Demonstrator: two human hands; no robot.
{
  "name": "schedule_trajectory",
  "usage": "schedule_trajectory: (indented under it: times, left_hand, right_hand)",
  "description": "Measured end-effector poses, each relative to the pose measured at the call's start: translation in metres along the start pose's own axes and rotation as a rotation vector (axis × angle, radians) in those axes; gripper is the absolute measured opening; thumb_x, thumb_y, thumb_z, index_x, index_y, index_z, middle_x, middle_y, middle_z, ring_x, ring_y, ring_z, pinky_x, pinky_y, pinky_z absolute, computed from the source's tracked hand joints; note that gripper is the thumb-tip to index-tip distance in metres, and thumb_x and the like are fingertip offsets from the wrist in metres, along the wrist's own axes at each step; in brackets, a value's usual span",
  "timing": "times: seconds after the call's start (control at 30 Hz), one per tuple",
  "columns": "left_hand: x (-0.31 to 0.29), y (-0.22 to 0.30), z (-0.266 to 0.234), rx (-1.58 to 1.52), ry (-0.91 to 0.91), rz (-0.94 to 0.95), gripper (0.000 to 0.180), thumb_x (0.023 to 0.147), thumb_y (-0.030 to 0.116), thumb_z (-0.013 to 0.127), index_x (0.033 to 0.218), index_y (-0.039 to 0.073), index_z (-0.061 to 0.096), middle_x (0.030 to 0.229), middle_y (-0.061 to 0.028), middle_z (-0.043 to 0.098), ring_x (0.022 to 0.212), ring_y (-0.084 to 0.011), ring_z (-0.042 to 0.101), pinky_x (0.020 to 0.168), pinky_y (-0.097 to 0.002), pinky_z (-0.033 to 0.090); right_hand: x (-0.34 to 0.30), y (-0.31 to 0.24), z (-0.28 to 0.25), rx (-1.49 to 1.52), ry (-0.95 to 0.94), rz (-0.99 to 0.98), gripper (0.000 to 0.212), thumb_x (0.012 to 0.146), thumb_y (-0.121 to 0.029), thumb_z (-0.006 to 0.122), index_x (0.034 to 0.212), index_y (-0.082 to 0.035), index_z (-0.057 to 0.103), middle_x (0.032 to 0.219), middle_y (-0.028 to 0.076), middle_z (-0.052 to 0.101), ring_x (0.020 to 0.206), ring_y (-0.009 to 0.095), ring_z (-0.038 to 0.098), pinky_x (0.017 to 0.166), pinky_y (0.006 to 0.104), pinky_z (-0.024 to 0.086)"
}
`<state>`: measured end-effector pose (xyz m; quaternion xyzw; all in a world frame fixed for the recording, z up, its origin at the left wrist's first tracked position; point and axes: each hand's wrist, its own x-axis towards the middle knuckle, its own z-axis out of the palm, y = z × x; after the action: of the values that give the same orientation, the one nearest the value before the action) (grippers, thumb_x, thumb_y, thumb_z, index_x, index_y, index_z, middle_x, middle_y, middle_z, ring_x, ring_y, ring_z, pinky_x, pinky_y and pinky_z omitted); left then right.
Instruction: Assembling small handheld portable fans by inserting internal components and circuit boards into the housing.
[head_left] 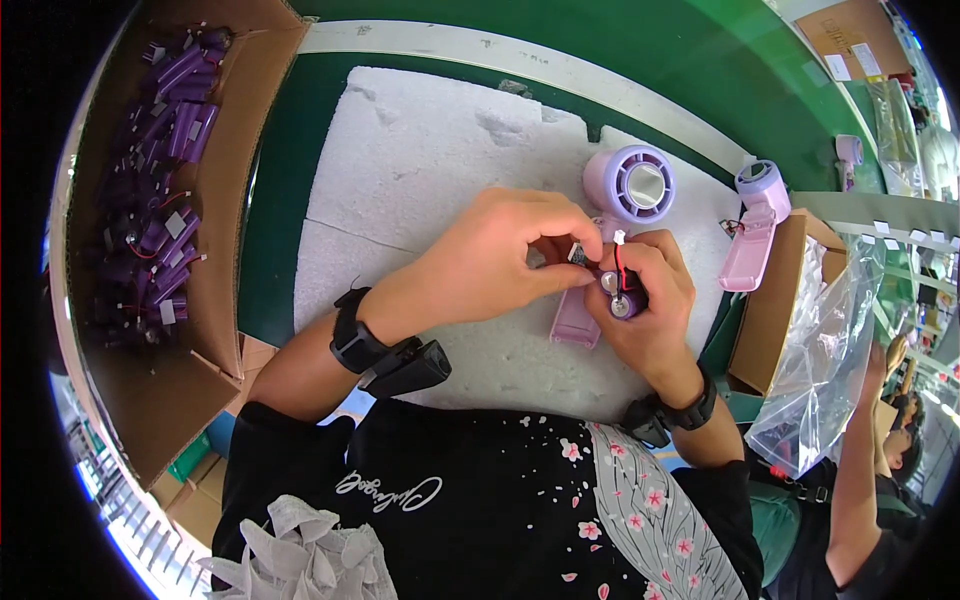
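- Lower middle of the frame: a black shirt (480,490) bears white cursive lettering, upside down in this view, beside a flower print.
- Centre right: the right hand (648,300) is closed around a purple battery pack (623,306), the round cell ends facing up between thumb and fingers; a red wire (617,262) loops over it to a white connector (619,237).
- Centre: the left hand (505,250) pinches a small circuit board (577,254) between thumb and forefinger, just left of the pack.
- Beneath the hands: a pink handle shell (573,322); just above them, a lilac fan head (604,190), both on a white foam slab (420,160).
- Right: a second fan (748,245) stands open near a carton (775,310).
- Left: a deep carton (245,130) holds more purple packs (178,135), some with white labels, too small to read.
- Upper right, farthest: a brown box (850,35) shows dark print and white labels.
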<state>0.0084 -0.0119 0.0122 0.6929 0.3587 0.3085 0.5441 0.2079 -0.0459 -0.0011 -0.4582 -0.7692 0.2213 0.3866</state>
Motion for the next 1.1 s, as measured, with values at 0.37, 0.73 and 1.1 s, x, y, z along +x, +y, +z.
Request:
schedule_trajectory:
  times: [0.37, 0.73, 1.1]
  left_hand:
    - [0.000, -0.003, 0.002, 0.112, 0.008, 0.103, 0.021, 0.074, -0.005, 0.073, 0.092, 0.004, 0.067, 0.093, -0.0070, 0.068, 0.084, -0.0196, 0.067, 0.070, -0.0296, 0.054]
    - [-0.001, -0.008, 0.001, -0.034, -0.030, -0.026, 0.019, 0.075, -0.009, 0.067, 0.091, 0.003, 0.065, 0.093, -0.0049, 0.065, 0.081, -0.0122, 0.062, 0.066, -0.0244, 0.052]
    - [-0.002, -0.003, 0.000, -0.251, -0.093, -0.147, 0.018, 0.084, -0.004, 0.070, 0.101, 0.000, 0.066, 0.099, -0.0059, 0.066, 0.092, -0.0122, 0.063, 0.080, -0.0281, 0.053]
  right_hand:
    - [0.000, 0.006, -0.003, 0.032, -0.033, -0.019, 0.036, 0.064, -0.001, 0.081, 0.095, -0.005, 0.064, 0.089, 0.010, 0.064, 0.078, 0.025, 0.061, 0.064, 0.0320, 0.049]
    - [0.000, -0.002, -0.019, 0.094, -0.023, 0.061, 0.019, 0.077, -0.007, 0.076, 0.092, 0.000, 0.067, 0.083, 0.010, 0.063, 0.066, 0.020, 0.058, 0.058, 0.0279, 0.046]
    - [0.006, 0.004, -0.023, 0.049, -0.149, 0.014, 0.012, 0.078, -0.007, 0.077, 0.087, -0.002, 0.070, 0.076, 0.010, 0.059, 0.059, 0.020, 0.058, 0.051, 0.0285, 0.046]
